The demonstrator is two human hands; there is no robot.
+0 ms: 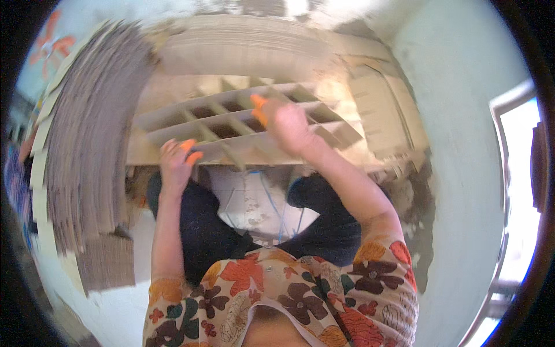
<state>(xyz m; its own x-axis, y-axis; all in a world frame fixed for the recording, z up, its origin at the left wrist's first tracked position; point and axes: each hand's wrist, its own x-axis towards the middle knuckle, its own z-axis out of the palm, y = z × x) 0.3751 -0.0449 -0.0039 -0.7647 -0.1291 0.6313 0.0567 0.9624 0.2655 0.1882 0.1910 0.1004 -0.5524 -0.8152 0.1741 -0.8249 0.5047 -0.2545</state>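
A cardboard divider grid (250, 143) of long strips crossed by short slotted pieces lies on the work surface before me. Orange covers sit on the thumb and a finger of both hands. My left hand (173, 165) pinches the left end of the nearest long strip. Over the right half of the grid is my right hand (289, 124), smeared by motion. Its covered fingertips are near the middle long strip, and whether they grip a piece cannot be made out.
A tall stack of grey cardboard strips (95, 133) stands at the left. More stacked strips (243, 49) lie behind the grid. Flat brown cardboard (384, 110) is at the right, beside a pale wall (462, 144). My knees are under the near edge. Another person is partly visible at far left.
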